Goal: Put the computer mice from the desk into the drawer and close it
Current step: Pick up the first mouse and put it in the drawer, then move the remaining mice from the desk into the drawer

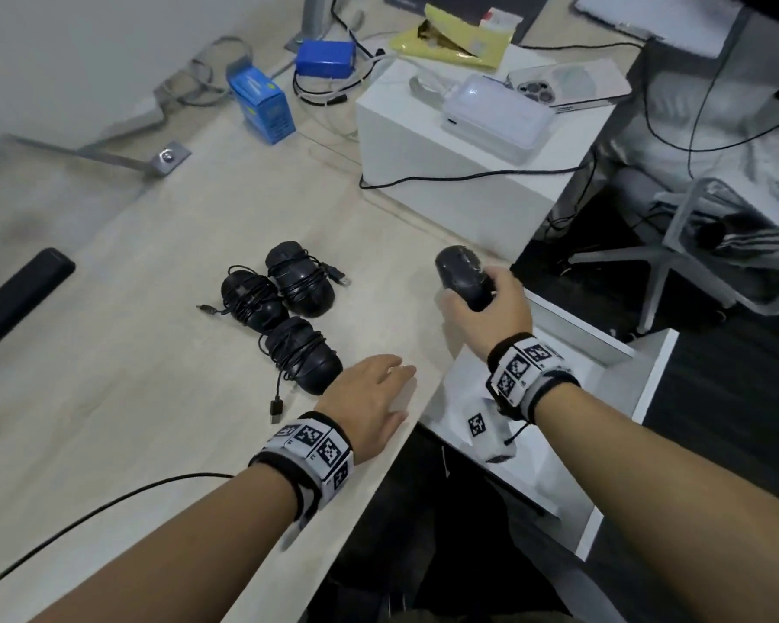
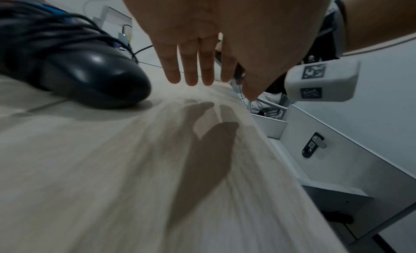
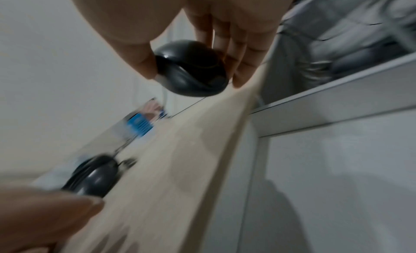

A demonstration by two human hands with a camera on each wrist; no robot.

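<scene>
My right hand grips a black mouse above the desk's right edge, thumb and fingers wrapped round the mouse. Three black mice with cords wound round them lie together mid-desk: one at the back, one to its left, one nearest me. My left hand hovers flat just above the desk beside the nearest mouse, its fingers straight and holding nothing. The white drawer stands open below the desk edge, under my right wrist.
A white box with a small white device and a phone on it stands at the desk's back right. Two blue boxes and cables lie at the back. A black bar lies far left. A chair base is on the floor right.
</scene>
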